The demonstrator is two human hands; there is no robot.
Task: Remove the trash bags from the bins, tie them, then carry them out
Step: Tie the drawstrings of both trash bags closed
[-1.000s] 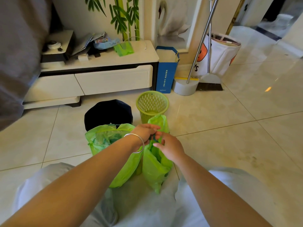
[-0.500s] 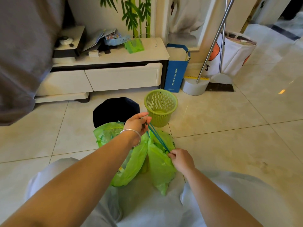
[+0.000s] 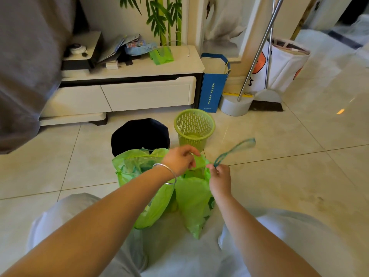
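Two bags stand on the tiled floor (image 3: 279, 176) between the person's knees, both of thin, crinkled, half-transparent green plastic. The right bag (image 3: 192, 198) is narrow and goes to a point at the bottom; its top is gathered under the hands. The left bag (image 3: 135, 166) is wider, its mouth is open, and crumpled contents show through the film. The left hand (image 3: 179, 159), with a thin silver bangle (image 3: 167, 174) on the wrist, pinches the top edge of the right bag with curled fingers. The right hand (image 3: 219, 177) is closed around a blue-green drawstring (image 3: 235, 149); the string rises from the fist as a long loop up and to the right, and it is blurred. Just behind the bags are two bins: a round dark bin (image 3: 139, 132) with a smooth wall, and to its right a light green basket (image 3: 194, 126) of hard plastic with many small slots, narrower at the base. Both bins have no bag inside. Further back is a low white cabinet (image 3: 127, 96) with drawers and a glossy top, a blue paper bag (image 3: 212, 88) beside it, and a broom (image 3: 266, 98) with a metal handle leaning near a white tote (image 3: 279, 66).
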